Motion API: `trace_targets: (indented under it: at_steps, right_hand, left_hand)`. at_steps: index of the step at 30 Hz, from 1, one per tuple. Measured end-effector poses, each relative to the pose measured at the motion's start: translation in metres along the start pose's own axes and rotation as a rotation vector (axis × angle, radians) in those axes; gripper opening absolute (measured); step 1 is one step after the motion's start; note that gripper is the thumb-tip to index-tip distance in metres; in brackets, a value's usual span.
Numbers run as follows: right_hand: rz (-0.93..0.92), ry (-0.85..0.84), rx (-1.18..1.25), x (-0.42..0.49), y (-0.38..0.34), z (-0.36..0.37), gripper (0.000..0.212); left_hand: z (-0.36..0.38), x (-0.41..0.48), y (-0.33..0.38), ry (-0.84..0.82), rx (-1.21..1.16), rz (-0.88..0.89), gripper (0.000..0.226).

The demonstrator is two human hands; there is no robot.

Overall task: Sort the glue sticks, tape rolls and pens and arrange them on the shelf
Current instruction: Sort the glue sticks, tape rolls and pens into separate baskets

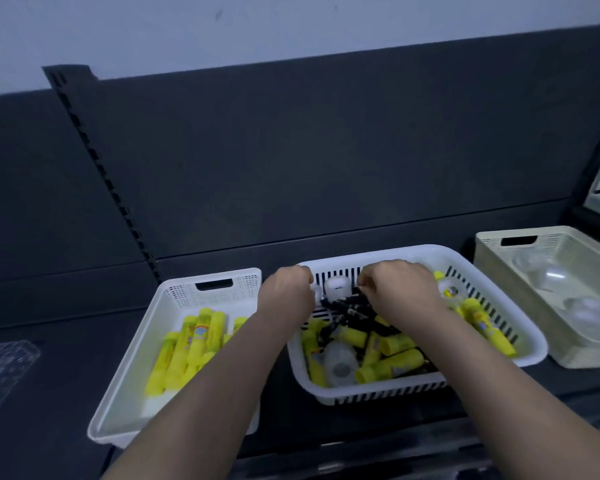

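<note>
1. At the far end of the slotted basket (465, 258), the left hand (286, 289) and right hand (400, 289) were held with fingers curled above the black pens (347, 303); what was gripped could not be told.
2. The pens were judged light, stiff and slick, best pinched mid-barrel.

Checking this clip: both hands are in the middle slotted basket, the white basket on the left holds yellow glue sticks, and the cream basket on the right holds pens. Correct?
One slip: the cream basket holds clear tape rolls, not pens, as the head view shows. The rest stands.
</note>
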State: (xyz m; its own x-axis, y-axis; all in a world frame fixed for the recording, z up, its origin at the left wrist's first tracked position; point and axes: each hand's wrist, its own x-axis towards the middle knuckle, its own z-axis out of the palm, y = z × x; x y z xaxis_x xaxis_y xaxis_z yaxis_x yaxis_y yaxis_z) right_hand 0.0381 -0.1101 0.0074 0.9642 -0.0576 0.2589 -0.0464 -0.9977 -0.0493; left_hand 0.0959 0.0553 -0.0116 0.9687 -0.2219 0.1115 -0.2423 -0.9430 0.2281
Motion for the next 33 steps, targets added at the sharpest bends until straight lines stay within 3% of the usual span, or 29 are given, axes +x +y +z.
trace_targets:
  at_steps: [3,8,16,21,27,33]
  right_hand:
    - [-0.018,-0.017,0.017,0.009,0.011,0.003,0.020]
    - [-0.104,-0.040,0.099,0.023,0.022,0.013,0.027]
    - [-0.262,-0.242,0.137,0.067,0.020,0.039,0.039]
    - [-0.346,-0.326,0.064,0.083,0.011,0.053,0.032]
    - [-0.299,-0.181,0.083,0.079,0.012,0.044,0.022]
    - [-0.164,-0.003,0.182,0.045,0.047,0.016,0.021]
  left_hand:
    - [0.006,0.011,0.017,-0.009,0.179,-0.010,0.008]
    - [0.025,0.024,0.026,-0.011,0.339,-0.041,0.024]
    - [0.009,0.017,0.022,0.163,0.059,-0.221,0.030]
    - [0.000,0.004,0.019,0.210,0.015,-0.286,0.033]
    - [-0.004,-0.001,0.018,0.235,-0.060,-0.290,0.031]
    - [0.000,0.012,0.039,0.202,-0.305,-0.145,0.022]
